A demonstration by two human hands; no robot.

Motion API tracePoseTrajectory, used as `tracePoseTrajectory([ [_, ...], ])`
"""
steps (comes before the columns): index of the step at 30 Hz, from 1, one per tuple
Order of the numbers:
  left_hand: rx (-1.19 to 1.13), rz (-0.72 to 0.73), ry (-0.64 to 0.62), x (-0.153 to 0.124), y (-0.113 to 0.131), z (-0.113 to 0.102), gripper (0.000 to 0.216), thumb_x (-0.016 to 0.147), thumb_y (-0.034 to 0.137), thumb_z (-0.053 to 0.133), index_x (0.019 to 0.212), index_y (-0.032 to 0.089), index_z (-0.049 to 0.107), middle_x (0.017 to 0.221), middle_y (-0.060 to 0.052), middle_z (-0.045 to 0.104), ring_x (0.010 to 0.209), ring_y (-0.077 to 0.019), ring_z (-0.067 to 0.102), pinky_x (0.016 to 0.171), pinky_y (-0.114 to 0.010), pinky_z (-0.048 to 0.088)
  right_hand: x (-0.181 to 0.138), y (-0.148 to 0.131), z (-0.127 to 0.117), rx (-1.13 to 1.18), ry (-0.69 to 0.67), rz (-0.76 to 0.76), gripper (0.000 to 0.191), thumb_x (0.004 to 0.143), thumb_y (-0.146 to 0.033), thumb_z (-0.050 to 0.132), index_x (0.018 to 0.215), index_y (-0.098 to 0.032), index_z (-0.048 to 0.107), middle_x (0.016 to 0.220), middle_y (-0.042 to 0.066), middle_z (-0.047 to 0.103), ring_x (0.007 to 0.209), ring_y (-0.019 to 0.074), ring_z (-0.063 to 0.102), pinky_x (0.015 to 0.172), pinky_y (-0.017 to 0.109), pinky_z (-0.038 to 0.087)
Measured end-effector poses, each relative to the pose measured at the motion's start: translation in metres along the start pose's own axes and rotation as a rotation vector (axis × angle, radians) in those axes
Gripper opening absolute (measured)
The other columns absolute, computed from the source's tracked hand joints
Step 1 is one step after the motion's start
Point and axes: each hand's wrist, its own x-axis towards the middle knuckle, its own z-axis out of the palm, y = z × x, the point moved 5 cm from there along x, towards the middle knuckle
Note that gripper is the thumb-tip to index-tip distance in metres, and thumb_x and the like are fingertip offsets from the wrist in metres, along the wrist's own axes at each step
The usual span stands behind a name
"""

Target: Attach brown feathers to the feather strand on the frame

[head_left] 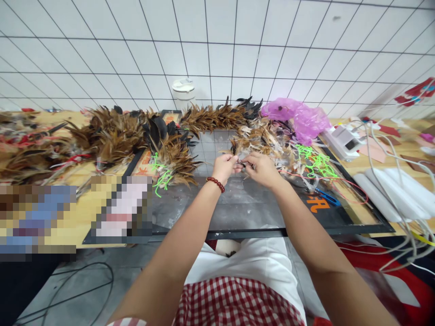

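- Step, as I read it from here: fine fingertip work; left hand (226, 167) and right hand (261, 169) both pinched closed on a small dark piece (241, 164), possibly feather, above the dark board (246, 217).
- Next move calls for, I judge, a steady pinch.
- Loose feathers (260, 138) crowd just beyond; green string (317, 163), blue tool (328, 197) rightward.

Bright, even light; source out of frame. Soft sheen on dark tabletop panel (251, 213). Wide-angle lens skews wall tiles (220, 22) toward edges. Far-left feathers (20, 158) smeared. 2 pixelated patches (122, 208), lower left.
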Motion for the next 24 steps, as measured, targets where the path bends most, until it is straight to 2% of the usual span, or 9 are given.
tracePoseTrajectory([
  [5,-0.026,-0.029,0.027,0.000,0.000,-0.002,0.014,0.080,0.016,0.060,0.068,0.010,0.055,0.062,-0.003,0.061,0.057,-0.0102,0.063,0.065,-0.027,0.053,0.001,0.000,0.007,0.111,0.008,0.029,0.020,0.080,-0.025,0.055,0.094,-0.017,0.067,0.088,0.007,0.068,0.081,0.0194,0.061,0.072,0.028,0.042],
  [8,-0.007,-0.022,0.027,0.000,0.000,-0.003,0.014,0.080,0.015,0.059,0.067,0.010,0.056,0.061,-0.003,0.061,0.056,-0.0100,0.062,0.065,-0.027,0.053,0.001,0.004,0.012,0.171,0.055,0.084,0.015,0.082,-0.023,0.054,0.085,-0.018,0.067,0.080,0.005,0.068,0.075,0.0173,0.060,0.068,0.026,0.040],
  [11,-0.001,-0.023,0.009,-0.001,0.000,-0.002,0.015,0.080,0.015,0.059,0.066,0.009,0.056,0.061,-0.004,0.062,0.057,-0.0113,0.063,0.063,-0.026,0.052,0.002,0.005,0.013,0.176,0.102,0.070,0.013,0.081,-0.020,0.053,0.080,-0.018,0.065,0.080,0.005,0.066,0.075,0.0170,0.059,0.069,0.026,0.040],
  [14,-0.021,-0.011,0.019,0.000,0.001,-0.002,0.014,0.079,0.017,0.061,0.067,0.010,0.057,0.063,-0.005,0.063,0.057,-0.0116,0.063,0.062,-0.026,0.052,0.001,0.001,0.009,0.111,0.128,0.034,0.013,0.082,-0.020,0.050,0.082,-0.018,0.063,0.081,0.006,0.065,0.075,0.0170,0.057,0.067,0.026,0.038],
  [18,-0.012,0.090,0.091,0.003,0.007,-0.006,0.014,0.082,0.018,0.056,0.070,0.010,0.057,0.068,-0.005,0.065,0.056,-0.0101,0.062,0.059,-0.024,0.050,0.000,-0.002,0.004,-0.026,0.109,0.028,0.016,0.086,-0.023,0.046,0.087,-0.018,0.061,0.072,0.004,0.062,0.067,0.0165,0.054,0.063,0.025,0.034],
  [24,0.230,0.227,0.063,0.008,0.007,-0.006,0.017,0.080,0.022,0.055,0.067,0.013,0.060,0.071,-0.005,0.067,0.061,-0.0123,0.064,0.059,-0.024,0.049,0.000,-0.006,0.004,-0.222,0.035,-0.128,0.022,0.090,-0.021,0.040,0.089,-0.016,0.062,0.078,0.007,0.066,0.075,0.0177,0.056,0.083,0.029,0.035],
])
